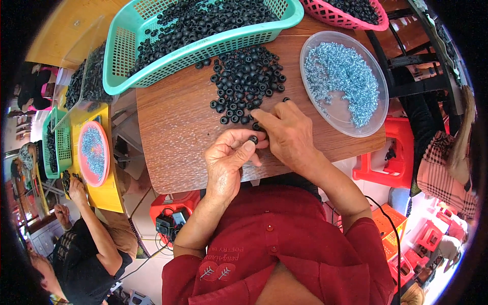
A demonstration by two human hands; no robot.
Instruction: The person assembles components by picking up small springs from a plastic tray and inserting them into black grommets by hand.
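Observation:
Between the thumb and fingers of my left hand [223,160] is a small round black cap [253,139], its hole facing up. My right hand [287,129] is just to the right, fingers bent down at the near edge of a loose heap of similar black caps [244,76]. Its index finger touches the caps there; the other fingertips are partly hidden, and I cannot make out what they grip. One single cap [286,99] lies by its knuckles. Right of the heap, a clear round dish [335,109] holds many tiny shiny pale-blue pieces.
A turquoise basket [218,51] full of black caps stands behind the heap on the brown table [173,137]. Behind the dish is a pink basket [325,14]. At left, another person's hand [77,190] works by a pink plate [107,147] on a yellow table. Red stools [401,152] flank me.

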